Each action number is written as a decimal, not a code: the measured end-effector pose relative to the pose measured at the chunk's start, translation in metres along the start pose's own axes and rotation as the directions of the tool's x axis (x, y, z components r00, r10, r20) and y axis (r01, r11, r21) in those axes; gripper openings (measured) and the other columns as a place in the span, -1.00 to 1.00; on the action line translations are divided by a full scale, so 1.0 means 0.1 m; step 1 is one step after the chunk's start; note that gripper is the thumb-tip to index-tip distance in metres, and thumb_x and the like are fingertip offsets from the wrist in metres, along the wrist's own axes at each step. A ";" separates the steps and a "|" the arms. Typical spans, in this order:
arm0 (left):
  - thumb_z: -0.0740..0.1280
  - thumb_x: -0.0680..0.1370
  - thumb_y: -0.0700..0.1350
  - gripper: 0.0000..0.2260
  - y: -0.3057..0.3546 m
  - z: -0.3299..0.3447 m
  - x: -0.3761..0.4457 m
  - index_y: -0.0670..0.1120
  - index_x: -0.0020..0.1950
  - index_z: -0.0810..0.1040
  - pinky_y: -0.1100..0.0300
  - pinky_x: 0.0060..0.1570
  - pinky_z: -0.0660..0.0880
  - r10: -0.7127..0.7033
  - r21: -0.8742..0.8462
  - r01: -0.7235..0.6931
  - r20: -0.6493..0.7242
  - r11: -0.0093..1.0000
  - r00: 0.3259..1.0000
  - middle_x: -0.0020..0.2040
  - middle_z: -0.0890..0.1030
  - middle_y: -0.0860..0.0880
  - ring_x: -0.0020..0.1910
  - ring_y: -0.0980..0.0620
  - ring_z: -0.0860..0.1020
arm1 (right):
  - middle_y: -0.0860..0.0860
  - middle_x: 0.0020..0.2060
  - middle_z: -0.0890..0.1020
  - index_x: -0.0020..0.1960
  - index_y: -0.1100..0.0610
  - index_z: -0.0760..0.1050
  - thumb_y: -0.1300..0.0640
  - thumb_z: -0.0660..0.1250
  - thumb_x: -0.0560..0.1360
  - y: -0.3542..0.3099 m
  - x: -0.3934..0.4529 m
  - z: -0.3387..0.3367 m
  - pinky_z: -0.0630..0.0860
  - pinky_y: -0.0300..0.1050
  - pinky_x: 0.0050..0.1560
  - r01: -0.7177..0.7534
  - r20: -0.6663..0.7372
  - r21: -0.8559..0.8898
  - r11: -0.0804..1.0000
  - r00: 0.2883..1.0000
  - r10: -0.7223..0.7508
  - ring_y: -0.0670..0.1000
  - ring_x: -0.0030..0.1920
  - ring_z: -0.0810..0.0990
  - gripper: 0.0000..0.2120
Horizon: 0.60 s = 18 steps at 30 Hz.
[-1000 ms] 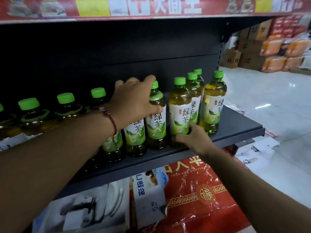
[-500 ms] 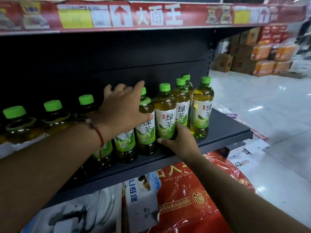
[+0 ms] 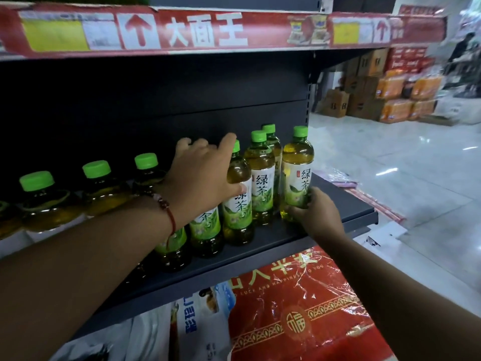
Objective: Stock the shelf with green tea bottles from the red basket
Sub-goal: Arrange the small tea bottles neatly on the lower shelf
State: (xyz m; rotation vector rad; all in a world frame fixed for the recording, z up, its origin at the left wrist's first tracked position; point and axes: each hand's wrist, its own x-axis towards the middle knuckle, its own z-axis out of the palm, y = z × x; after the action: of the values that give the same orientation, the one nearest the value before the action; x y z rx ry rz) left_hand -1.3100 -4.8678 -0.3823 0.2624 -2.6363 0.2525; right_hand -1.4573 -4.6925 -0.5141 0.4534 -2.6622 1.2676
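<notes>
Green tea bottles with green caps stand in a row along the dark shelf (image 3: 341,204). My left hand (image 3: 200,183) reaches over the row, fingers spread across the tops and thumb pressed on the shoulder of one bottle (image 3: 238,207). My right hand (image 3: 317,214) grips the base of the rightmost bottle (image 3: 296,162), which stands upright near the shelf's right end. Between these two bottles stands another (image 3: 261,183), with one more behind it (image 3: 273,144). Further bottles (image 3: 96,188) line the shelf to the left. The red basket is out of view.
A red strip (image 3: 208,29) edges the shelf above. Below the shelf sit a red gift bag (image 3: 299,308) and a blue-and-white package (image 3: 200,321). Right of the shelf end lies a pale tiled aisle (image 3: 416,178), with stacked cartons (image 3: 364,100) at the back.
My right hand has shifted right, from the base of the second bottle from the end to the base of the rightmost one. My left hand stays on the same bottle.
</notes>
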 end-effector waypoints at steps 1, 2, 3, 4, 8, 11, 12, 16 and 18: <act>0.40 0.41 0.35 -0.16 0.00 0.01 0.00 0.00 0.54 0.17 -0.07 0.34 0.22 -0.001 0.005 0.001 -0.010 1.000 1.000 0.08 0.62 -0.03 0.20 -0.10 0.49 | 0.01 0.05 0.63 0.21 0.04 0.49 -0.08 0.52 0.36 0.01 0.04 0.02 0.60 0.10 0.00 0.001 -0.008 0.011 1.000 1.000 -0.001 0.06 0.00 0.62 -0.52; 0.40 0.41 0.35 -0.17 0.00 0.02 -0.01 0.00 0.53 0.18 -0.05 0.31 0.24 0.001 0.007 -0.001 -0.020 1.000 1.000 0.06 0.62 -0.03 0.17 -0.10 0.49 | 0.02 0.07 0.62 0.23 0.04 0.49 -0.07 0.52 0.37 0.03 0.11 0.04 0.59 0.10 0.03 0.005 -0.007 0.022 1.000 1.000 -0.005 0.07 0.03 0.61 -0.51; 0.41 0.40 0.34 -0.17 0.00 0.02 -0.01 0.00 0.52 0.19 -0.04 0.29 0.25 0.005 0.007 -0.005 -0.032 1.000 0.999 0.04 0.62 -0.03 0.16 -0.09 0.50 | 0.02 0.11 0.62 0.26 0.04 0.47 -0.07 0.51 0.38 0.03 0.13 0.04 0.58 0.11 0.06 0.001 0.003 0.041 0.999 1.000 -0.001 0.07 0.07 0.60 -0.49; 0.41 0.40 0.34 -0.18 0.00 0.03 -0.01 0.00 0.52 0.20 -0.04 0.28 0.26 0.007 0.005 -0.007 -0.045 1.000 0.999 0.04 0.62 -0.03 0.15 -0.09 0.50 | 0.03 0.15 0.61 0.30 0.03 0.44 -0.07 0.51 0.39 0.03 0.15 0.05 0.58 0.13 0.09 0.001 0.002 0.074 0.997 1.000 -0.002 0.07 0.12 0.59 -0.46; 0.42 0.40 0.33 -0.16 -0.01 0.04 -0.02 0.00 0.54 0.19 -0.06 0.31 0.25 0.004 -0.013 -0.005 -0.062 1.000 0.998 0.05 0.62 -0.02 0.17 -0.09 0.49 | -0.02 0.23 0.50 0.39 0.05 0.35 -0.08 0.48 0.41 -0.07 -0.07 0.14 0.52 0.05 0.22 0.070 -0.189 0.244 0.967 0.982 -0.024 0.00 0.23 0.51 -0.37; 0.41 0.40 0.33 -0.15 -0.02 0.06 -0.02 0.00 0.54 0.18 -0.06 0.31 0.24 0.006 -0.022 -0.008 -0.076 1.000 0.997 0.06 0.62 -0.02 0.18 -0.09 0.49 | -0.11 0.20 0.55 0.37 0.00 0.37 -0.11 0.49 0.37 -0.28 -0.23 0.32 0.55 -0.02 0.20 0.177 0.040 0.259 0.950 0.980 -0.193 -0.09 0.20 0.54 -0.36; 0.42 0.40 0.33 -0.16 -0.02 0.06 -0.02 0.00 0.54 0.18 -0.05 0.31 0.24 0.006 -0.028 -0.008 -0.072 1.000 0.997 0.07 0.62 -0.02 0.19 -0.09 0.48 | -0.11 0.19 0.58 0.36 -0.02 0.38 -0.10 0.50 0.36 -0.32 -0.20 0.38 0.56 0.01 0.20 0.181 0.092 0.245 0.952 0.974 -0.209 -0.10 0.19 0.56 -0.37; 0.43 0.40 0.31 -0.16 -0.02 0.04 -0.04 -0.01 0.54 0.19 -0.05 0.32 0.23 -0.002 -0.039 0.000 -0.063 0.999 0.998 0.09 0.62 -0.04 0.20 -0.10 0.47 | -0.09 0.08 0.66 0.22 0.01 0.48 -0.05 0.51 0.37 -0.40 -0.08 0.31 0.61 0.04 0.09 0.212 0.121 0.153 0.965 0.965 -0.231 -0.07 0.06 0.63 -0.53; 0.43 0.40 0.31 -0.16 -0.03 0.03 -0.03 -0.01 0.54 0.19 -0.05 0.32 0.23 -0.002 -0.040 0.000 -0.054 0.999 0.999 0.08 0.61 -0.04 0.20 -0.10 0.47 | -0.06 0.06 0.67 0.20 0.05 0.51 0.00 0.52 0.37 -0.37 -0.06 0.21 0.61 -0.01 0.07 0.225 0.156 0.123 0.967 0.957 -0.243 -0.05 0.04 0.63 -0.56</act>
State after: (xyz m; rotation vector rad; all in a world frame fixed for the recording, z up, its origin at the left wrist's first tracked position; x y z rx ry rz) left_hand -1.3076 -4.8708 -0.3858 0.2400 -2.5851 0.2035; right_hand -1.4389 -4.7300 -0.5021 0.9021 -2.5837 1.3517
